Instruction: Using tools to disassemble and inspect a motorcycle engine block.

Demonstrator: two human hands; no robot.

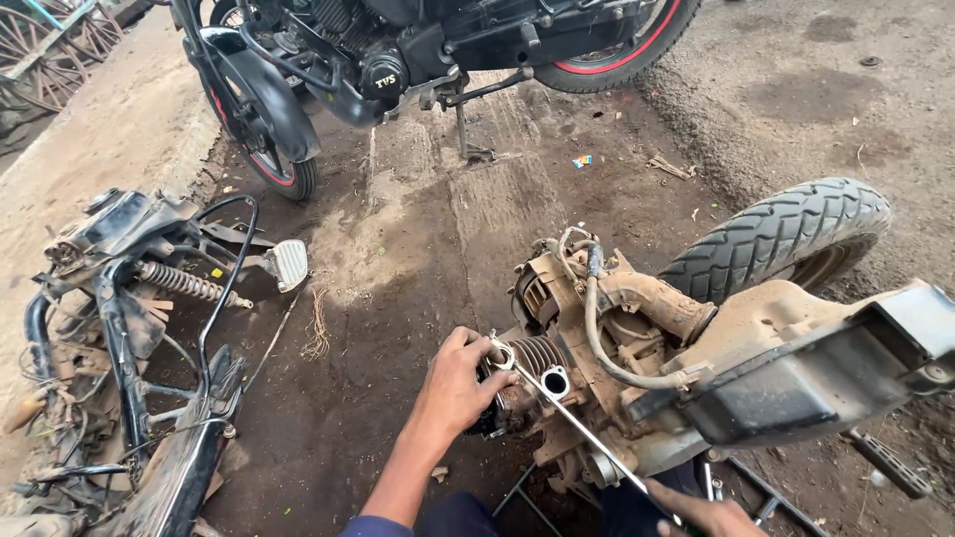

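Holding the finned end of a dirt-caked scooter engine (597, 388), the left hand (460, 383) has its grip curled closed around the cylinder (532, 356), fingers wrapped over the near side. The right hand (708, 515), low and just right of it, has its grip shut on the handle of a long metal wrench (577, 428), whose ring end sits up by the left fingers at the cylinder head.

As for progress, the engine is already out of its frame and lies on the dirt ground (418, 259) with its rear tyre (781, 237) attached, beyond the grip to the right. The cylinder looks still bolted on, so the loosening seems under way and not finished; whether any bolt is out already I cannot tell.

Far left of the grip lies a stripped scooter frame (129, 328) with a coil spring (184, 283) and a footrest. Ahead stands a black motorcycle (398, 50); a round dark badge with pale lettering sits on its engine cover. Beyond the engine, a small scrap of coloured wrapper (582, 160), blue and red, lies on the ground.
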